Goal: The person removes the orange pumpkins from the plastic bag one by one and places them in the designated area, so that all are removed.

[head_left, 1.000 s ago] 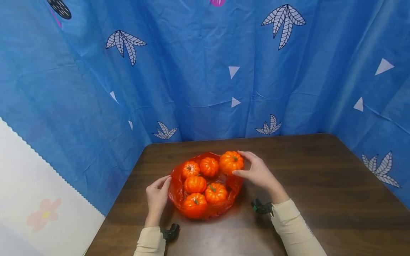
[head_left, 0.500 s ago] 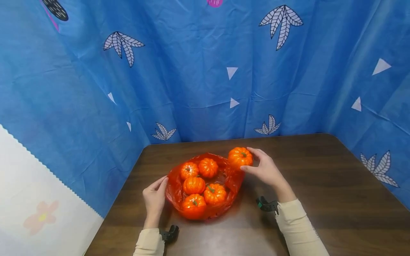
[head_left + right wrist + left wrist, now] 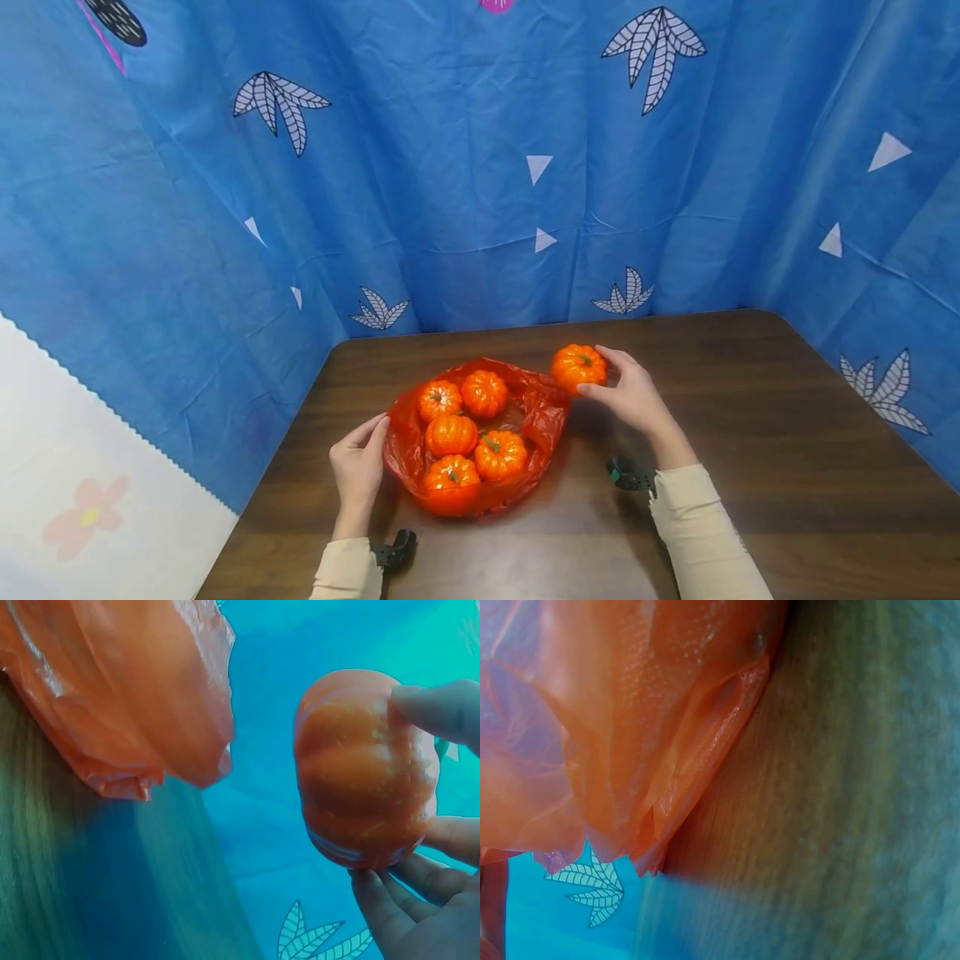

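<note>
My right hand point(image 3: 633, 398) grips a small orange pumpkin point(image 3: 578, 368) just off the right rim of the bag, thumb on one side and fingers on the other. In the right wrist view the same pumpkin point(image 3: 364, 769) hangs apart from the bag. The red plastic bag point(image 3: 546, 412) lies wide open on the table, with several more pumpkins point(image 3: 452, 435) inside. At its left rim, my left hand point(image 3: 358, 467) pinches the plastic between thumb and fingers. The left wrist view is mostly filled by the bag's side point(image 3: 630, 712).
The brown wooden table point(image 3: 750, 433) extends to the right of the bag. A blue patterned curtain point(image 3: 465, 167) hangs behind it and along both sides. White cloth point(image 3: 135, 467) with a flower print is at the left. Black straps are on both wrists.
The held pumpkin has moved right, from over the bag's right rim to just outside it. My left hand stays on the bag's left edge, and the view has shifted slightly.
</note>
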`<state>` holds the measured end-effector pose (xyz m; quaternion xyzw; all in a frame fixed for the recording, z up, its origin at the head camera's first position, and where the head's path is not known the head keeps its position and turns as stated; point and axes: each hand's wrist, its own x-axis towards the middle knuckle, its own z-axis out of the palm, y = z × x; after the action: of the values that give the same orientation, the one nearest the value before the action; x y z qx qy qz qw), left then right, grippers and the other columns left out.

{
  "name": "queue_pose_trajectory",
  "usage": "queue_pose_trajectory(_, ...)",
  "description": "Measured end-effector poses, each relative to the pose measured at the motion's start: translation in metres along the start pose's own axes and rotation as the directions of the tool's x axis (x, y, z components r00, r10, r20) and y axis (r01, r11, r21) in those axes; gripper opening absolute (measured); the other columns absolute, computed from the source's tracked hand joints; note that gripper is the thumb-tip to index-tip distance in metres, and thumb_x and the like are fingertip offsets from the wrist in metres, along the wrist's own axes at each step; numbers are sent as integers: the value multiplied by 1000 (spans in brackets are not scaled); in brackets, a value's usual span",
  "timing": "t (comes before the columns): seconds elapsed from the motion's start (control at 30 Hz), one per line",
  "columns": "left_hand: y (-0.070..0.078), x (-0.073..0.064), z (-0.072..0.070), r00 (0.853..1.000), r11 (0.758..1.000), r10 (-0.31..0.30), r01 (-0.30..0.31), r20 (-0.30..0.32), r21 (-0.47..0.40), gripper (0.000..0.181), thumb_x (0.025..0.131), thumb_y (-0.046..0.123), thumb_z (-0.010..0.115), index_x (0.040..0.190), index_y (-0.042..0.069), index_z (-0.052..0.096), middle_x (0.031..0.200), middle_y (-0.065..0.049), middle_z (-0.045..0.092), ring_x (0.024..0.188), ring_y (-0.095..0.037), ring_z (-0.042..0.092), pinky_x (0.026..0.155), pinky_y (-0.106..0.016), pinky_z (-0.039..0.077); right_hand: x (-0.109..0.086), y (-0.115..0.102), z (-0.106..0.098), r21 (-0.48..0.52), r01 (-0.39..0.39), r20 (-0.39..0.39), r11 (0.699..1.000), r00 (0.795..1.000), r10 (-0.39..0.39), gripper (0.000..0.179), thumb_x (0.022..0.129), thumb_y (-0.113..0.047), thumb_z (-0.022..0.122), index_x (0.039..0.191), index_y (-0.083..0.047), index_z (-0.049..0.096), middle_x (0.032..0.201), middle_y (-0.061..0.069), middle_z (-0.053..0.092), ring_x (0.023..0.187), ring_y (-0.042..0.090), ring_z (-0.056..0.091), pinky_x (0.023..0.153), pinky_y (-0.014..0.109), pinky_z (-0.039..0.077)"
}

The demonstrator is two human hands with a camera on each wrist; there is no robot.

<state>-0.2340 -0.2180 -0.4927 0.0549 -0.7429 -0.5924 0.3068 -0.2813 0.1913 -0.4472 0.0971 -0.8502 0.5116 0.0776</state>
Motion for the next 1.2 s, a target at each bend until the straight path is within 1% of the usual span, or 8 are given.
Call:
queue_pose_trajectory(0.1,-1,0,0,1000,1000,3,-3,1,4,23,90,22,76,103,4,79,102,-18,77,79,4,71,71,-15,58,0,6,-1,-7,-20,-5,1000,1000,20,78,88,-22,77,149,6,38,145,27,45,124,45,54,106,58,48)
queue_pose_trajectory(0.2,-2,1,0,1000,1000,6,-6,0,6,23,91,22,76,103,3,79,103,-23,75,78,5,70,71,-15,58,1,12,-2,-20,-50,-13,999,999,49,77,88,-22,76,150,5,37,146,27,44,126,45,53,107,58,47)
queue_pose_trajectory(0.37,-3,1,0,1000,1000,7,-7,-3,8,22,90,22,76,103,3,79,103,-22,75,78,5,70,71,-14,58,2,22,-6,-29,-104,-33,994,994,103,78,89,-22,75,150,5,37,147,28,43,126,46,51,108,58,46)
queue_pose_trajectory(0.6,-2,0,0,1000,1000,-4,4,7,12,25,91,24,76,104,4,79,103,-21,76,79,4,70,72,-15,58,2,32,-9,-38,-172,-44,984,984,170,81,90,-23,74,152,6,31,152,30,37,131,47,46,112,58,41)
queue_pose_trajectory(0.73,-2,0,-1,1000,1000,-5,5,5,15,23,91,23,76,103,3,79,102,-21,76,78,4,70,71,-15,58,2,39,-10,-22,-211,-51,977,977,209,82,89,-21,75,153,4,28,153,30,36,134,47,44,114,58,39)
queue_pose_trajectory(0.9,-2,0,-1,1000,1000,7,-7,4,13,23,90,23,76,102,3,79,102,-21,76,78,4,70,71,-15,58,2,47,-10,-10,-239,-64,971,969,238,79,90,-20,74,151,2,30,153,30,37,134,47,43,114,59,38)
queue_pose_trajectory(1.2,-2,1,-1,1000,1000,5,-5,7,14,24,90,25,76,103,4,79,102,-20,76,79,4,70,71,-14,58,2,56,-9,-55,-257,-57,965,966,254,78,90,-21,74,151,3,32,152,31,37,134,48,42,114,61,37)
